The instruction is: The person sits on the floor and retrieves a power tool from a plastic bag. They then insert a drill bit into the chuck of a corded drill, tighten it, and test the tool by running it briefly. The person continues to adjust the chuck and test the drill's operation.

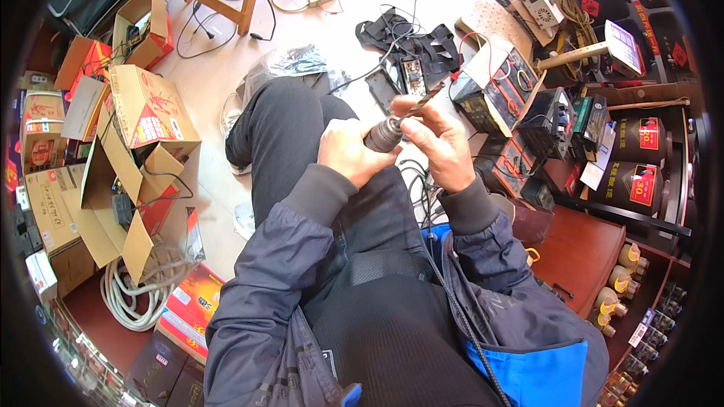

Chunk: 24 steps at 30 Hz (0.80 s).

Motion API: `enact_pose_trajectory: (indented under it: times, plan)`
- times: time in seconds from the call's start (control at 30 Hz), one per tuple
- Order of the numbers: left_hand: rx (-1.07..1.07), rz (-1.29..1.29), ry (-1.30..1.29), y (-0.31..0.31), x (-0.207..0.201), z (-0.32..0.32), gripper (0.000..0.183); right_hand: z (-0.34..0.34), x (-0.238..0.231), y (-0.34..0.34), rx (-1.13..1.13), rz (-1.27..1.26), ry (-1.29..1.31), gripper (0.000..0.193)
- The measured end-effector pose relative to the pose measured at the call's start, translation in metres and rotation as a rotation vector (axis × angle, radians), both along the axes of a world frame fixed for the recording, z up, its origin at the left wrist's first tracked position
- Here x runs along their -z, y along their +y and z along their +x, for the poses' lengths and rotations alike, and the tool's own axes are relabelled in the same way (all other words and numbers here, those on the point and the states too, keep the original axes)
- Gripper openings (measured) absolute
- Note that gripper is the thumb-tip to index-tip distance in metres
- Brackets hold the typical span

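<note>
Above my lap, my left hand (345,152) is wrapped around a dark grey drill chuck (385,136). Whatever lies behind the chuck is hidden by that hand. A brown twist drill bit (424,99) sticks out of the chuck's front, tilted up and to the right. My right hand (445,149) closes on the bit near the chuck's mouth, with the thumb below it and the forefinger above. Its other fingers curl on the right side.
Opened cardboard boxes (154,109) and a coiled grey cable (136,298) lie at left. Black straps (422,41) and loose cables spread over the floor ahead. At right stand a battery-like box (490,94), electrical units (547,120) and a shelf with dark jars (633,185).
</note>
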<state>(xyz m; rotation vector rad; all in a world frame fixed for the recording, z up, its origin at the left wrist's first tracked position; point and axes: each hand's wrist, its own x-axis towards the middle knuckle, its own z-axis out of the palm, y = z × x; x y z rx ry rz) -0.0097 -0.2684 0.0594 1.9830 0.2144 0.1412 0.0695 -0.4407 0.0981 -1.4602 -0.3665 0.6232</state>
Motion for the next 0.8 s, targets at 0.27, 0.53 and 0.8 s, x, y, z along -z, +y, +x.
enact_pose_trajectory:
  times: [0.27, 0.53, 0.8]
  plan:
    - [0.009, 0.051, 0.006, 0.001, 0.004, -0.002, 0.038, 0.010, -0.004, 0.005, 0.037, -0.106, -0.243, 0.013]
    - [0.002, 0.084, -0.060, 0.001, 0.009, -0.001, 0.032, 0.015, -0.005, 0.007, 0.005, -0.053, -0.268, 0.016]
    - [0.007, 0.053, -0.067, 0.004, 0.004, -0.005, 0.031, 0.004, -0.016, 0.008, 0.019, -0.101, -0.315, 0.013]
